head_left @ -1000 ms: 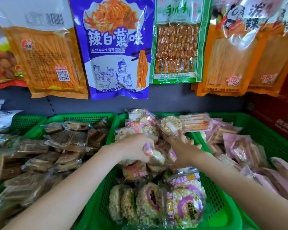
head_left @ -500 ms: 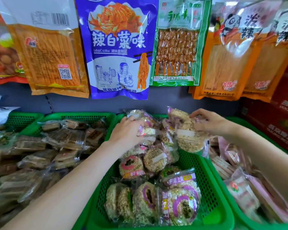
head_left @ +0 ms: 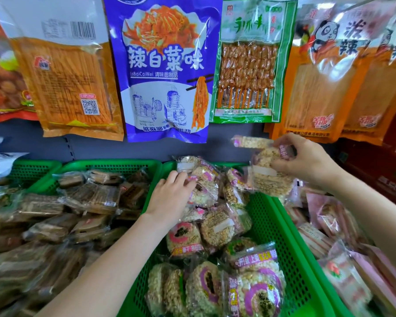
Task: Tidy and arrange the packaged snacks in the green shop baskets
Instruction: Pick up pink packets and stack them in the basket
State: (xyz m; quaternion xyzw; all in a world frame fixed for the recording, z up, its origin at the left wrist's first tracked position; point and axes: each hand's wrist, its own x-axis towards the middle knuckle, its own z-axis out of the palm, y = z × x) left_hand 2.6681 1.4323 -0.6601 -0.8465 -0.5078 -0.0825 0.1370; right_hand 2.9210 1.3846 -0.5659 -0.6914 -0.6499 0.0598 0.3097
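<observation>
Round, knobbly puffed-rice cakes (head_left: 217, 227) in crinkled clear film fill the perforated green plastic middle basket (head_left: 272, 225). Left hand (head_left: 169, 197) rests on the heap, fingers curled over packets at its 1 o'clock. Right hand (head_left: 304, 161) pinches several raised packets (head_left: 268, 177) at its 9 o'clock, above the basket's far right corner
</observation>
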